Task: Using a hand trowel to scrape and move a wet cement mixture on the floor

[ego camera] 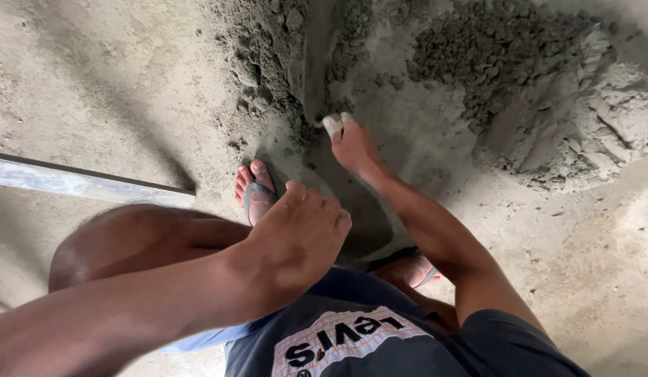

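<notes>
Dusty concrete floor (114, 91) is seen from above, with a heap of grey sand-and-cement mix (519, 77) piled at the far side and a flat metal bar (79, 183) lying to the left. A shovel shaft (317, 63) — its blade buried in the mix — is gripped low down by the right hand (352, 143), fingers closed round it, while the left hand (296, 237) is curled shut nearer the body, its hold hidden. Turning of the mix is judged to be in hand — a firm lift is called for next.
</notes>
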